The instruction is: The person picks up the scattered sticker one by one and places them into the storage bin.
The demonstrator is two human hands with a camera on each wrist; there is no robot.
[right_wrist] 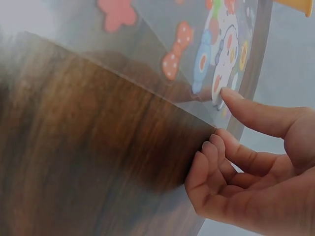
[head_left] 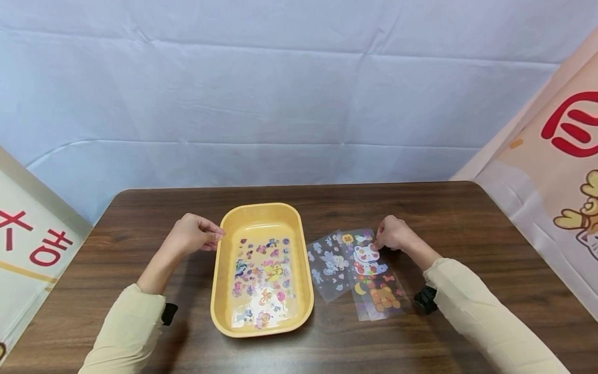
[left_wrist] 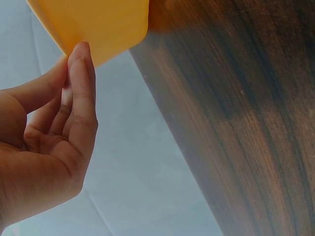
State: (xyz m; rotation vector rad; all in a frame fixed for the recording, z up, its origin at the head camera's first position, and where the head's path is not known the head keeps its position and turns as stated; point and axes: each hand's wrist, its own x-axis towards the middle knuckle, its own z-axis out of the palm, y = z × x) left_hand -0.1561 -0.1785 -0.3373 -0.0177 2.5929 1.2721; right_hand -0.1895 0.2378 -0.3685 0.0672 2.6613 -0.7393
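Note:
At the left rim of a yellow tray point(head_left: 215, 291), my left hand point(head_left: 196, 235) pinches the edge between thumb and fingers; the left wrist view shows its fingertips point(left_wrist: 81, 51) at the tray's corner. Inside the tray lies a clear sticker sheet point(head_left: 263, 283) with small colourful figures. My right hand point(head_left: 394, 234) is at the upper right corner of a clear sticker sheet point(head_left: 385, 280) with large bears and bows. In the right wrist view its thumb lies over a white bear sticker point(right_wrist: 227, 59), the index fingertip is at the sheet's corner, and the other fingers curl in.
Another clear sheet point(head_left: 327, 265) with pale stickers partly overlaps the bear sheet, just right of the tray. All stand on a dark wooden table point(head_left: 374, 348). Behind it hangs a pale cloth point(head_left: 280, 104), with printed banners point(head_left: 551, 171) at the sides.

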